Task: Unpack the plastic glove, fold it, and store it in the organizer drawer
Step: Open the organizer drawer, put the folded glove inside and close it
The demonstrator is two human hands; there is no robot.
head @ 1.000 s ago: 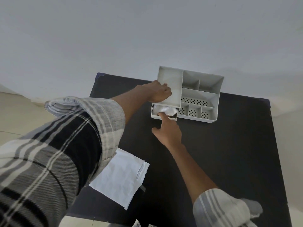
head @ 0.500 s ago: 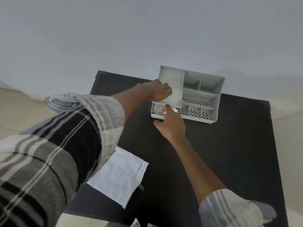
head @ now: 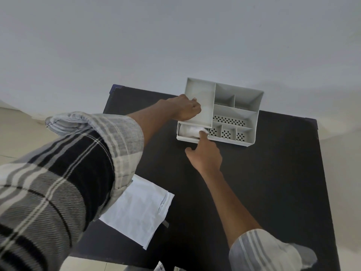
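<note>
The right hand [head: 205, 155] has its forefinger stretched forward, the tip pressing on the folded plastic glove [head: 192, 131] inside the pulled-out drawer [head: 182, 136]; the other fingers are curled loosely and clamp nothing. The left hand [head: 186, 109] is closed around the left wall of the grey desk organizer [head: 230, 112], with its fingers hooked over the rim into the tall left compartment.

Nearest the camera, a plaid sleeve [head: 58, 182] fills the lower left, and a flat white packet [head: 136, 210], torn open at its right edge, lies on the black table [head: 273, 192] partly under that sleeve. Further on comes the right hand, then the drawer, which sticks out of the organizer's front left corner with the glove showing as a crumpled white bundle within. Beyond it stands the organizer with its perforated small compartments in front and taller bins behind, close to the pale wall [head: 175, 36].
</note>
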